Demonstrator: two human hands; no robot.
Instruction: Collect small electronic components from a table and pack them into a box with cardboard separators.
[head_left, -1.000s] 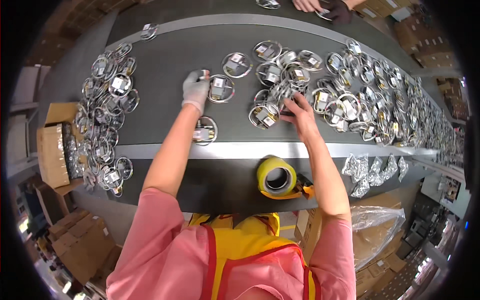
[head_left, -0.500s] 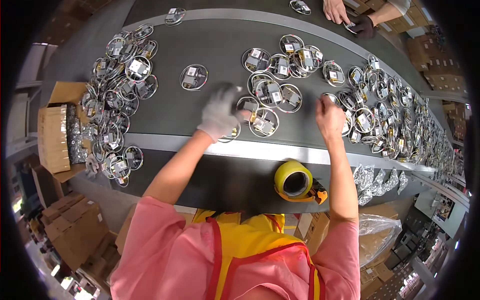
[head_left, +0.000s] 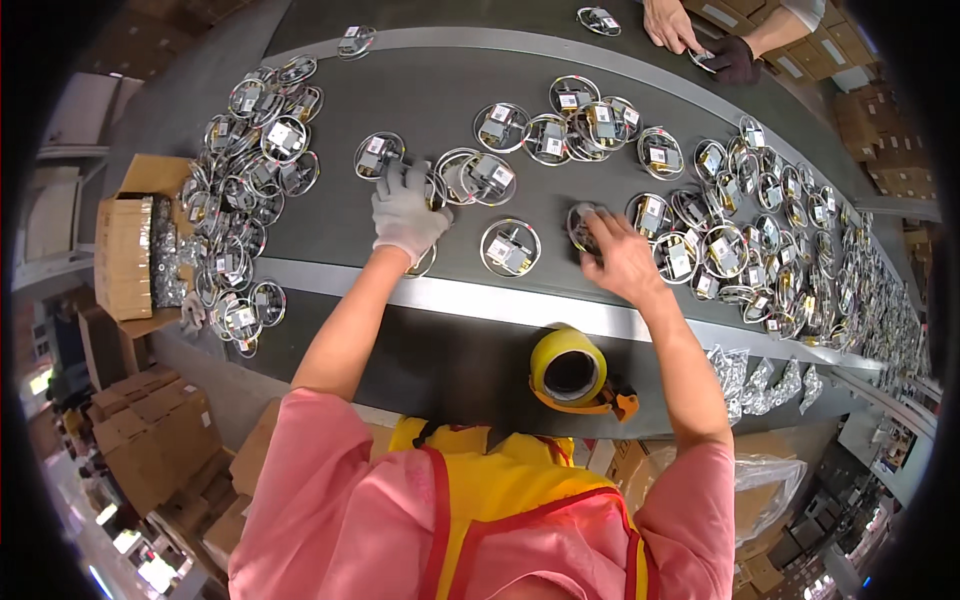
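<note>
A wide roll of yellow tape (head_left: 562, 345) in an orange-handled dispenser (head_left: 622, 405) is set on the near side of a pale metal rail (head_left: 480, 298). Beyond the tape roll, a dark grey worktop (head_left: 330, 225) is strewn with small flat grey metal modules (head_left: 510, 256), each ringed by a coil of thin white cable; one lies singly, straight beyond the tape roll and slightly to its left.

Farther beyond and left of the tape roll, a left hand (head_left: 408, 212) in a whitish glove is laid over cable coils, its fingers slightly spread; whether anything is gripped cannot be told. Beyond and just right of the tape roll, a coiled module (head_left: 577, 232) is partly covered by the curled fingers of a bare right hand (head_left: 622, 258); a firm grip cannot be confirmed through the blur.

A dense heap of modules (head_left: 760, 235) is spread to the right of the tape roll, and another pile (head_left: 250, 190) far to its left, beside an open brown cardboard box (head_left: 124, 262). Far beyond the tape roll, a small part is held by a co-worker's hands (head_left: 668, 25).
</note>
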